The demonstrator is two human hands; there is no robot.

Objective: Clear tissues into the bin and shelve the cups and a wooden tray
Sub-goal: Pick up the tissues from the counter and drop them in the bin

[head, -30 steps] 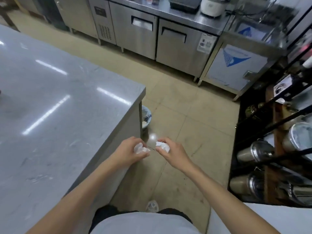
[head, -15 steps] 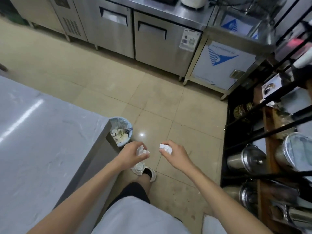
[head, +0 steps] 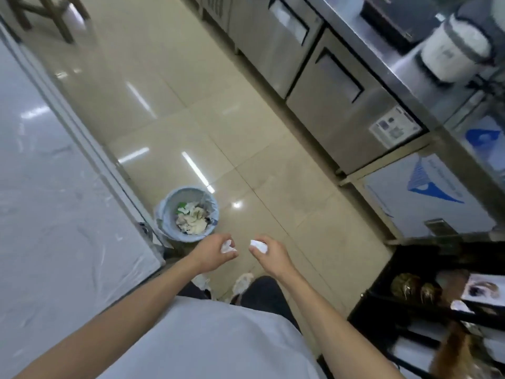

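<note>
My left hand (head: 211,251) is closed around a crumpled white tissue (head: 227,247). My right hand (head: 269,257) grips a second white tissue (head: 258,246). Both hands hover side by side over the tiled floor, just short of and to the right of the bin (head: 188,214). The bin is small and round, lined with a pale blue bag, and holds crumpled paper waste. It stands on the floor against the corner of the steel table (head: 54,203). No cups or wooden tray can be seen.
Steel under-counter cabinets (head: 330,86) line the far side of the aisle, with a white rice cooker (head: 455,47) on top. A dark shelf rack (head: 426,305) with metal ware stands at the right. My shoes (head: 240,283) are below my hands. Beige floor tiles run between.
I have stepped forward around the table corner; the bin is now fully in view and nearer my hands. Both hands still hold their tissues.
</note>
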